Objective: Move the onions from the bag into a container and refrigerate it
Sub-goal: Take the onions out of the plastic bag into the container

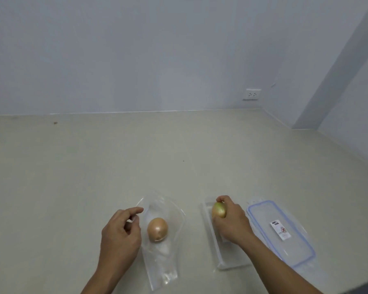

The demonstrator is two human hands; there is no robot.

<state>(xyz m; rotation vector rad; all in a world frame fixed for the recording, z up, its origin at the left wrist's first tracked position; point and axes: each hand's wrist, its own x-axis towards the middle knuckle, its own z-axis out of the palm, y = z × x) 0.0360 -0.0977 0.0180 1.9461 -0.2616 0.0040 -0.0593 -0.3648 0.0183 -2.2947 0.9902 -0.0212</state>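
The right hand (232,221) is closed around a yellow-green onion (219,210), holding it over the far end of the clear container (221,259), at about five o'clock on the table (94,166). Whether the onion touches the container floor cannot be told. The left hand (120,232) is loosely curled and holds nothing; its fingertips sit at the nine o'clock edge of the clear plastic bag (164,255), touching or just beside it. A second, tan onion (157,229) lies in that bag at six o'clock, just beside the left hand.

Handling judgement: the onions look firm, rounded and moderately light, with dry papery skin that may slide or flake. A full wrap around the widest part should hold. The bag is limp and thin, likely to cling or drag, so one hand should pin it while the other draws the onion out.

The lid (283,232), blue-sealed, lies flat at the container's three o'clock side, close by. The table is bare and open toward twelve o'clock, up to the wall with a socket (252,94). The container's low walls are the only edges to clear.
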